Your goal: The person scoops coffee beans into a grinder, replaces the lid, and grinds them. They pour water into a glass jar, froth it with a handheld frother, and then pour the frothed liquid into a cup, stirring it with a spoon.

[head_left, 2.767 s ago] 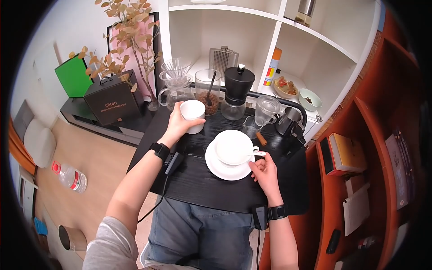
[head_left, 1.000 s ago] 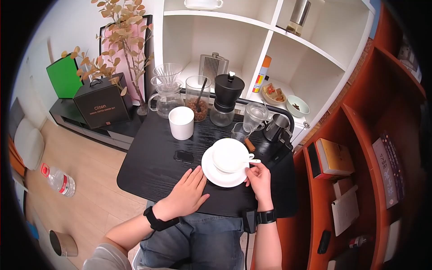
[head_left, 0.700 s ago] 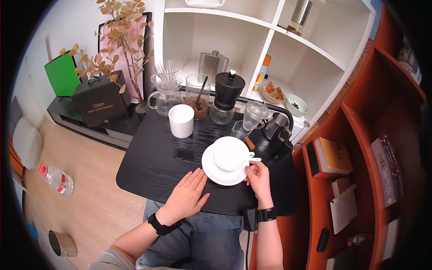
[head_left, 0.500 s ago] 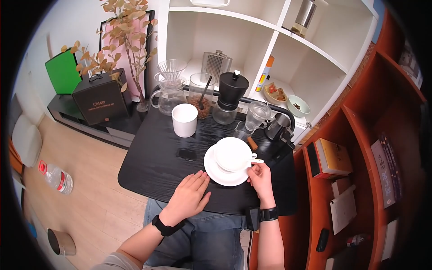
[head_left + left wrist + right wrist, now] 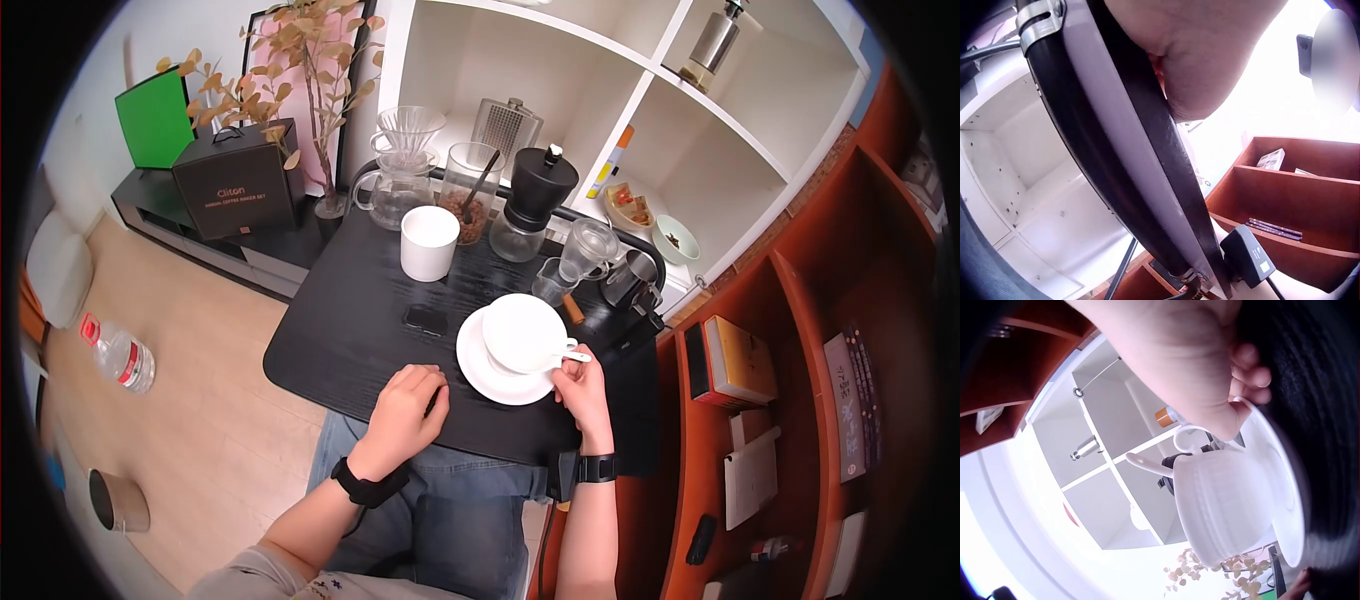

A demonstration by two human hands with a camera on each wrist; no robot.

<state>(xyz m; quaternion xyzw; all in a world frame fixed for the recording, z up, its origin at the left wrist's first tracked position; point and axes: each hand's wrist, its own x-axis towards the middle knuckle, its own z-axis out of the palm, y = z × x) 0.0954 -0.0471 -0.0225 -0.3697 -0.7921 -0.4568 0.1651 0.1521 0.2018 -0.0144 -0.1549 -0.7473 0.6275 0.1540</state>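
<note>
A white cup [image 5: 522, 330] stands on a white saucer [image 5: 475, 368], and a white spoon [image 5: 577, 355] sticks out over its rim beside the handle. My right hand [image 5: 584, 392] pinches the saucer's near right rim; in the right wrist view the thumb [image 5: 1232, 422] lies on top and the fingers curl beneath. Close to the black table's front edge rests my left hand [image 5: 402, 415], loosely curled, holding nothing, left of the saucer. Behind it stands a white cylindrical cup [image 5: 428, 250]. The left wrist view shows mostly the palm's heel by the table edge.
Along the table's back stand a glass dripper carafe [image 5: 398, 195], a glass jar of beans [image 5: 465, 205], a black hand grinder [image 5: 535, 190], glass cups [image 5: 585, 250] and a steel pitcher [image 5: 630, 275]. A dark glossy patch [image 5: 425, 320] marks the table [image 5: 330, 330].
My left hand has let go of the white cylindrical cup, lain flat beside the saucer, then drawn back slightly with fingers curling. My right hand has stayed at the saucer.
</note>
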